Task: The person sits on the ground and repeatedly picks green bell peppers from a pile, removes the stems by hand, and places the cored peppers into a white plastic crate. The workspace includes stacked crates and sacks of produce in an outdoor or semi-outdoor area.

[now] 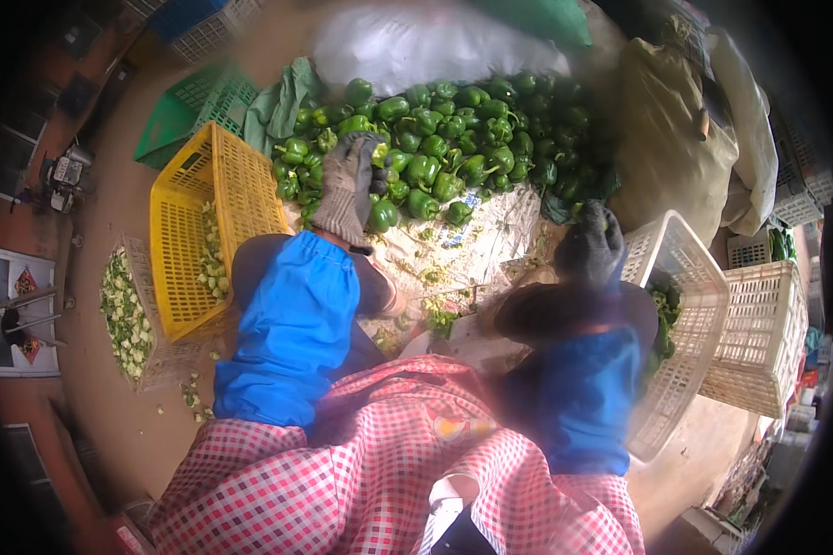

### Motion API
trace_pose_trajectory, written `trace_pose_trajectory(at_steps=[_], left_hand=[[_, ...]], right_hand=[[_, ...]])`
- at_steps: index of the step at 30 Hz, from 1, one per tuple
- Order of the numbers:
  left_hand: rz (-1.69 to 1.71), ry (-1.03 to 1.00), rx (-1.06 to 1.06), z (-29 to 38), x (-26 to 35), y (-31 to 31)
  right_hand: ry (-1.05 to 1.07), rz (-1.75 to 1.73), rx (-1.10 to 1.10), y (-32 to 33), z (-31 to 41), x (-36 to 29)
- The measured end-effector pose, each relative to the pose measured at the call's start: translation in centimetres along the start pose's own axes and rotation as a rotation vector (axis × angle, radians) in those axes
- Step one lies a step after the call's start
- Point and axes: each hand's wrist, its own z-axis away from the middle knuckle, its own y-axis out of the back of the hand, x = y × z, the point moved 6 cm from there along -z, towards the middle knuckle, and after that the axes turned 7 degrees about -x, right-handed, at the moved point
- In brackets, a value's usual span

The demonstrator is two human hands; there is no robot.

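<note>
My left hand (347, 184), in a grey-brown knitted glove, is closed around a pale green pepper piece (380, 154) at the left part of a heap of green bell peppers (451, 132). My right hand (592, 243), in a dark glove, is at the right edge of the heap, above my right knee. Its fingers are curled, and small green bits show at the fingers; blur and shadow hide what it holds. Between my knees, a white sheet (479, 243) is strewn with pepper scraps.
Left, a tilted yellow crate (250, 187) holds pepper cores; beyond it are another crate of cores (126, 319) and a green crate (180, 114). Right, a white crate (697, 340) holds green peppers, beside a stacked cream crate (760, 333) and a large sack (666, 139).
</note>
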Motion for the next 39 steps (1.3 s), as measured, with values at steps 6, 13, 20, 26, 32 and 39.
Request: trace_pose_trajectory(at_steps=[6,13,20,26,32,39], left_hand=[[-1.358,0.32,0.225,1.0,0.1,27.7],[-1.395,0.281,-0.364,-13.6,-12.6,15.3],[-1.649,0.642,-0.68,-24.7,-26.9,6.4],[-1.505,0.565,-0.43,-25.8,-27.4,5.8],[-0.494,0.437,-0.577,-18.0,-23.5,-12.2],[-0.699,0.561,-0.859,-0.7,-30.0,-28.0]], right_hand=[[0.025,1.416,0.252,14.6,2.8,-13.5],[0.186,0.861,-0.314,-3.1,-4.4,-4.6],[-0.586,0.222,-0.313,-5.9,-7.9,3.0],[-0.605,0.274,-0.31,-5.0,-8.6,5.5],[-0.323,0.402,-0.206,0.6,-8.7,11.3],[-0.273,0.579,0.011,6.3,-11.1,29.6]])
